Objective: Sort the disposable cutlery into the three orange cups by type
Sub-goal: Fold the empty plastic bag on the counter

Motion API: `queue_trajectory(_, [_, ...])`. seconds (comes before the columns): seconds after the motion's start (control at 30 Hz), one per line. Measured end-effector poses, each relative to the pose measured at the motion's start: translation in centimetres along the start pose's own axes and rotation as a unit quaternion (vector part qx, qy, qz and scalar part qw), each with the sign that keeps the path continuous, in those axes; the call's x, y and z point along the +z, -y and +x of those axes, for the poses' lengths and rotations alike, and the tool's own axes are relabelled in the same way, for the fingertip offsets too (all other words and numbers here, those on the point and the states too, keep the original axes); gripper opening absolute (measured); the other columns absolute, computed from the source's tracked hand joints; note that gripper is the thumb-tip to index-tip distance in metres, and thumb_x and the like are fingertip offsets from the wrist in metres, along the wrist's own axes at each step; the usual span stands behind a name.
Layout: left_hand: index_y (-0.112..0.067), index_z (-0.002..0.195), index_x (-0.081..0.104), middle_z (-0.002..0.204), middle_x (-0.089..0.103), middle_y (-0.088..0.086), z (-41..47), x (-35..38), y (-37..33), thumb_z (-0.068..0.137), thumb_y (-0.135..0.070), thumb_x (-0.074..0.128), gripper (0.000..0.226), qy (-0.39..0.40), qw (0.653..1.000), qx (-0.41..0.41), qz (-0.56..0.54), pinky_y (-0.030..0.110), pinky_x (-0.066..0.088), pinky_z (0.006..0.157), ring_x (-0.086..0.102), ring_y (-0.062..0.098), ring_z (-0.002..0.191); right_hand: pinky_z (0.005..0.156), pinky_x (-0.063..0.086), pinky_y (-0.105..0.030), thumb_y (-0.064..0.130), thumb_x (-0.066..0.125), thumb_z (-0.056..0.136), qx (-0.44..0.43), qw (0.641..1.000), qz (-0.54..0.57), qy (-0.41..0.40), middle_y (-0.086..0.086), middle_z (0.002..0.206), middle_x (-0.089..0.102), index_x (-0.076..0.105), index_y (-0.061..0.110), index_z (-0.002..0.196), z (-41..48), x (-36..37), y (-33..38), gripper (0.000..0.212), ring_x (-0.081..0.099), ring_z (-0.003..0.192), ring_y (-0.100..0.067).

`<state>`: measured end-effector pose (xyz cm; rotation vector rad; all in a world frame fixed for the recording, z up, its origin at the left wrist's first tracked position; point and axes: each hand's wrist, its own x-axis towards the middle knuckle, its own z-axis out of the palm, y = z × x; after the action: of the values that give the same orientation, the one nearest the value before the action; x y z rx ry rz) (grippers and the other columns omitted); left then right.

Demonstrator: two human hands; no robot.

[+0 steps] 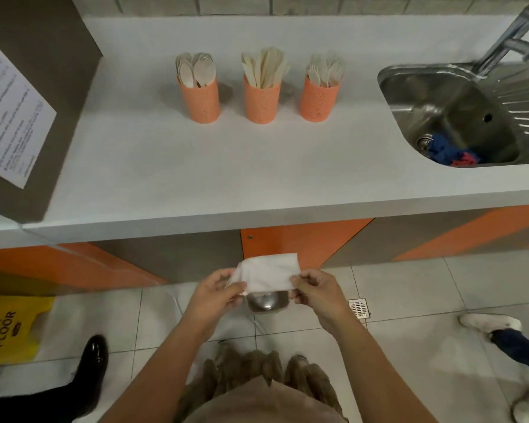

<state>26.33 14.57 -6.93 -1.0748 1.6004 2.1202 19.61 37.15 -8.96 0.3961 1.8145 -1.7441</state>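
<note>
Bare forearms reach out over the tiled floor, and at their ends the left grip (pixel 217 290) and right grip (pixel 315 288) are both curled in, each pinching an end of a white napkin (pixel 266 273) stretched between them. Under the napkin sits a small steel bowl (pixel 266 302), held between the two. I cannot tell which fingers carry its weight.

All this hangs below the front edge of the worktop (pixel 226 166), well apart from the task's things. Up there three orange cups stand in a row: the left cup (pixel 200 102) with spoons (pixel 196 70), the middle cup (pixel 261 103) with knives (pixel 264 67), and the right cup (pixel 318 100) with forks (pixel 324 70). Every piece of cutlery I can see stands in one of them.

The sorting looks finished to me, and the step in hand seems to be wiping or covering the bowl. To do it well, I would pull the napkin taut, press a thumb on the rim, and work over the worktop, since a slip here means the tiles.
</note>
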Motion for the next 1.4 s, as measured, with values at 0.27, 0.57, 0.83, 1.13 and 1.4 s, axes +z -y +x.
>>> queue_trajectory(0.27, [-0.012, 0.107, 0.073, 0.110, 0.073, 0.011, 2.4, 5.4, 6.1, 0.092, -0.008, 0.074, 0.016, -0.105, 0.994, -0.004, 0.024, 0.031, 0.060, 0.081, 0.069, 0.021, 0.094, 0.062, 0.054, -0.028, 0.007, 0.064, 0.096, 0.058, 0.995, -0.081, -0.017, -0.008, 0.070, 0.066, 0.075, 0.005, 0.089, 2.5, -4.4, -4.1, 0.013, 0.059, 0.061, -0.016])
queue_trajectory(0.57, [-0.024, 0.086, 0.072, 0.091, 0.073, 0.005, 7.1, 7.5, 8.9, 0.092, -0.015, 0.072, 0.010, -0.163, 0.975, 0.008, 0.149, 0.042, 0.061, 0.091, 0.070, 0.027, 0.091, 0.069, 0.061, -0.036, 0.009, 0.064, 0.093, 0.076, 0.988, -0.111, -0.071, -0.009, 0.081, 0.073, 0.072, 0.014, 0.092, 6.8, -5.3, -8.2, 0.009, 0.066, 0.062, -0.017])
queue_trajectory(0.83, [-0.020, 0.118, 0.064, 0.107, 0.069, 0.003, 18.6, 5.5, 15.3, 0.090, -0.022, 0.078, 0.031, -0.180, 0.947, 0.015, 0.266, 0.034, 0.063, 0.076, 0.069, 0.024, 0.093, 0.068, 0.051, -0.019, 0.018, 0.065, 0.094, 0.037, 0.956, -0.277, -0.088, -0.002, 0.086, 0.073, 0.071, 0.019, 0.089, 16.0, -3.9, -16.0, 0.008, 0.070, 0.082, -0.021])
queue_trajectory(1.13, [-0.019, 0.094, 0.069, 0.103, 0.073, 0.003, 30.8, 3.1, 24.5, 0.091, -0.020, 0.077, 0.009, -0.161, 0.894, 0.038, 0.416, 0.026, 0.054, 0.079, 0.067, 0.019, 0.091, 0.066, 0.044, -0.009, 0.014, 0.068, 0.096, 0.038, 0.943, -0.313, -0.106, 0.002, 0.096, 0.069, 0.069, 0.015, 0.097, 27.1, -2.4, -26.7, 0.002, 0.063, 0.085, -0.014])
queue_trajectory(1.4, [-0.021, 0.144, 0.055, 0.142, 0.060, 0.005, 37.8, 1.4, 29.8, 0.093, -0.039, 0.074, 0.057, -0.018, 0.867, -0.011, 0.498, 0.041, 0.049, 0.107, 0.060, 0.029, 0.126, 0.092, 0.054, -0.028, 0.015, 0.066, 0.098, 0.117, 0.930, -0.343, -0.064, -0.006, 0.117, 0.070, 0.069, 0.012, 0.121, 32.6, -1.7, -33.3, 0.024, 0.068, 0.106, -0.025])
